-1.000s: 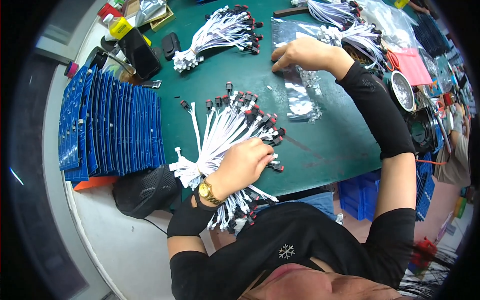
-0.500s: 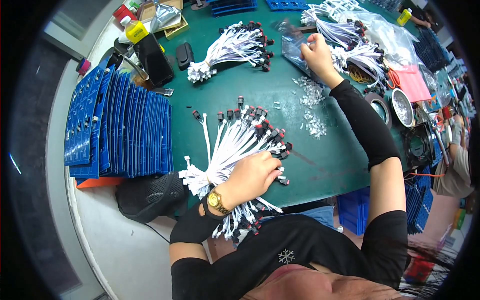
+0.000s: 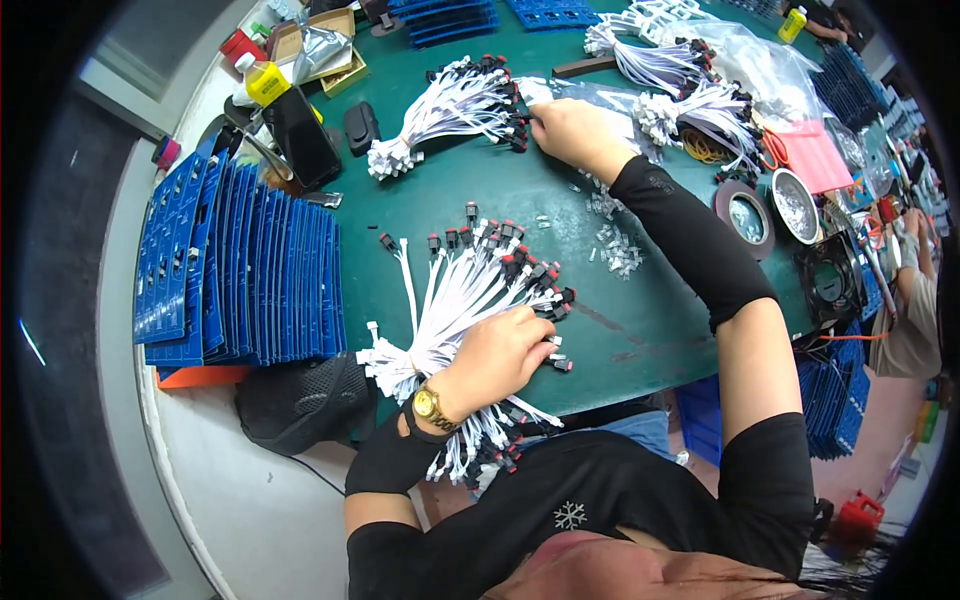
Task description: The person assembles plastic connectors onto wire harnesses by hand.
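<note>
My left hand (image 3: 500,358) lies over a fanned bundle of white cables (image 3: 440,310) near the table's front edge, its fingers curled round some of them. Small black-and-red connectors tip the cables, and a few ends poke out past my fingertips. My right hand (image 3: 575,132) reaches to the far side, fingers bent and closed beside the connectors of a second white cable bundle (image 3: 455,105). A clear plastic bag (image 3: 610,98) lies flat right behind that hand. Whatever its fingertips pinch is hidden. Small clear plastic pieces (image 3: 618,250) are scattered below my right wrist.
Upright blue circuit boards (image 3: 265,265) stand in a row at the left, with a black phone (image 3: 303,138) behind. To the right lie more cable bundles (image 3: 705,110), orange scissors (image 3: 775,148), a tape roll (image 3: 745,218), a metal bowl (image 3: 795,205) and a black fan (image 3: 832,280). Another person sits far right.
My right hand has moved left, toward the far cable bundle. The clear bag, lifted and blurred before, now lies flat on the table. My left hand has stayed on the near bundle.
</note>
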Available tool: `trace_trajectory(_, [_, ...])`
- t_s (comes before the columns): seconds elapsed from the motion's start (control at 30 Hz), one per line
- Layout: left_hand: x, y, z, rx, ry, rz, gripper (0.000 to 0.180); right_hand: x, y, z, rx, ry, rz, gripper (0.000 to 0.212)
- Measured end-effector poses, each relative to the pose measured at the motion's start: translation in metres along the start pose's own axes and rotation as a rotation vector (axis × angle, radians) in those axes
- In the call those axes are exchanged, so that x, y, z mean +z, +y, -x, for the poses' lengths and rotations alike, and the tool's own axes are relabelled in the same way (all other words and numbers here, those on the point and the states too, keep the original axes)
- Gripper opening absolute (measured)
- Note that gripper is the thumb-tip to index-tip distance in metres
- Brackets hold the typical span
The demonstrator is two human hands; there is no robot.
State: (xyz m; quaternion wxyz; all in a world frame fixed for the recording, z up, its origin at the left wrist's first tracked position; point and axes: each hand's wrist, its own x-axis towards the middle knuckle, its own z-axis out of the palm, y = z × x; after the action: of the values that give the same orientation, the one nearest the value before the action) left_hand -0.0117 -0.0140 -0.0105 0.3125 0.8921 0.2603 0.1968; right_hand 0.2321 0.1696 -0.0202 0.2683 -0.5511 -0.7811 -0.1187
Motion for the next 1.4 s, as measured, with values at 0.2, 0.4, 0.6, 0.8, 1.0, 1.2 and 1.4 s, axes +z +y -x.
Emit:
trace_trajectory(0.2, [0.000, 0.000, 0.003, -0.007, -0.006, -0.010, 0.013, 0.003, 0.002, -0.018, 0.270, -0.196, 0.080, 0.025])
trace_trajectory(0.4, [0.000, 0.001, 0.002, 0.005, -0.015, -0.024, 0.014, 0.018, 0.029, -0.020, 0.353, -0.166, -0.036, 0.030])
trace_trajectory(0.6, [-0.001, 0.000, 0.002, 0.001, -0.030, -0.033, 0.014, 0.012, 0.020, -0.024, 0.284, -0.243, -0.163, 0.026])
trace_trajectory(0.8, [-0.001, 0.000, 0.003, 0.009, -0.018, -0.014, 0.014, 0.004, -0.009, -0.013, -0.044, -0.323, -0.032, 0.021])
trace_trajectory(1.0, [0.003, 0.004, 0.001, 0.007, 0.003, -0.028, 0.011, 0.010, -0.003, 0.010, -0.035, -0.005, -0.373, 0.044])
trace_trajectory(1.2, [0.000, 0.019, 0.011, -0.089, 0.255, -0.452, 0.009, -0.029, -0.003, 0.037, -0.181, -0.115, -0.292, 0.047])
trace_trajectory(1.4, [-0.004, 0.013, 0.003, -0.021, 0.084, -0.624, 0.013, -0.085, -0.002, 0.079, -0.331, -0.356, -0.197, 0.026])
